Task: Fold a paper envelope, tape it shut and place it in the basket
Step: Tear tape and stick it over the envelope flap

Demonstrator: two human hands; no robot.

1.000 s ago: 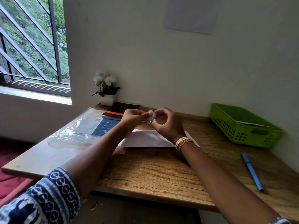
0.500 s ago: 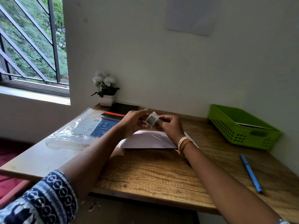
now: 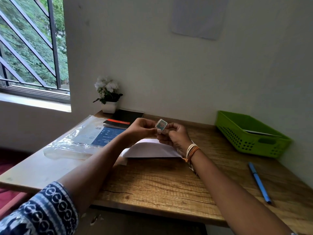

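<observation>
Left hand [image 3: 144, 127] and right hand [image 3: 172, 134] pinch the tape roll [image 3: 161, 125], now turned face-on above the envelope [image 3: 149, 150]; tape end apparently being sought; sealing pending.

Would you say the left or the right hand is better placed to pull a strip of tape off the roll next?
Probably the left hand. The right hand wraps the small tape roll from below, steadying it above the white envelope, while the left fingertips pinch at the roll's near edge, where a strip would likely start.
</observation>
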